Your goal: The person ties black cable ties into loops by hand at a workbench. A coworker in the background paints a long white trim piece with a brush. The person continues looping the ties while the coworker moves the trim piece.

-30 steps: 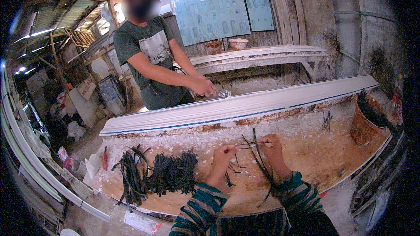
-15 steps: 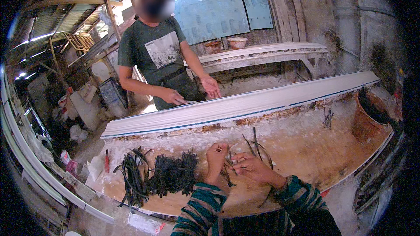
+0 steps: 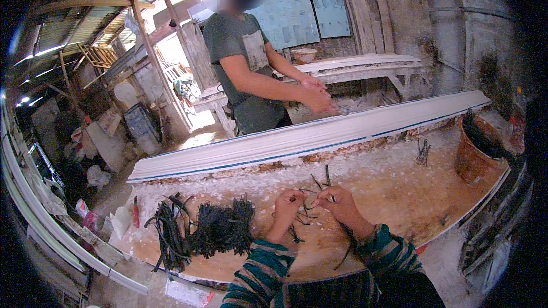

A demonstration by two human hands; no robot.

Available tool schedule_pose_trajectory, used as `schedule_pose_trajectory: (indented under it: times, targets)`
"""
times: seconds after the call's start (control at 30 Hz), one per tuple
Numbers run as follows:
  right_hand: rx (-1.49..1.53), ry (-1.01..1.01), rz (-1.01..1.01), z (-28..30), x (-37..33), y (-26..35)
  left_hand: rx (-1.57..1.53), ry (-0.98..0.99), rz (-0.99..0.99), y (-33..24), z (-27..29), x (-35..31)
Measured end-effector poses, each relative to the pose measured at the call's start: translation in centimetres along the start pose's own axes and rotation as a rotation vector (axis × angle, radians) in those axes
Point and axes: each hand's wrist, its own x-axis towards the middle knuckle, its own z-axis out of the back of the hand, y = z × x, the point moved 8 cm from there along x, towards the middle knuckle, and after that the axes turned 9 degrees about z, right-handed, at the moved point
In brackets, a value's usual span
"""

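hands [image 3: 317,204]: now joined on strands [image 3: 311,194] | co-worker [image 3: 251,74]: reaching right

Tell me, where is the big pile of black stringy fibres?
In the head view, the pile of black stringy fibres lies on the plaster-spattered wooden workbench, toward its left end, to the left of the person's left hand.

Left hand [image 3: 287,205], right hand [image 3: 341,204] pinch dark strands [image 3: 311,197]; workbench [image 3: 399,188] beneath.

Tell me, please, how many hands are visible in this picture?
4: the wearer's left hand and right hand pinch dark strands over the table; the co-worker's two hands overlap behind the long white moulding.
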Motion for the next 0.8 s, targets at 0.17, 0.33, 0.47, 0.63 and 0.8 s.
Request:
schedule_pose_trajectory:
  times: [0.17,0.33,0.47,0.63,0.8]
  targets:
    - [-0.022,-0.203,-0.055,2.0,0.2,-1.8,-0.013,0.268,0.115,0.9,-3.2,-0.7]
    - [-0.151,-0.233,-0.134,3.2,0.3,-2.5,-0.066,0.641,0.1,-2.2,-6.8,-4.0]
    - [-0.095,-0.283,0.01,3.2,0.7,-3.0,-0.241,0.778,0.155,-2.7,-8.4,-5.7]
    - [-0.096,-0.319,-0.039,3.2,0.3,-2.1,-0.221,0.788,0.114,-3.4,-8.0,-5.4]
    - [-0.013,-0.303,-0.026,2.8,0.3,-2.8,-0.328,0.874,0.19,-2.9,-8.7,-6.2]
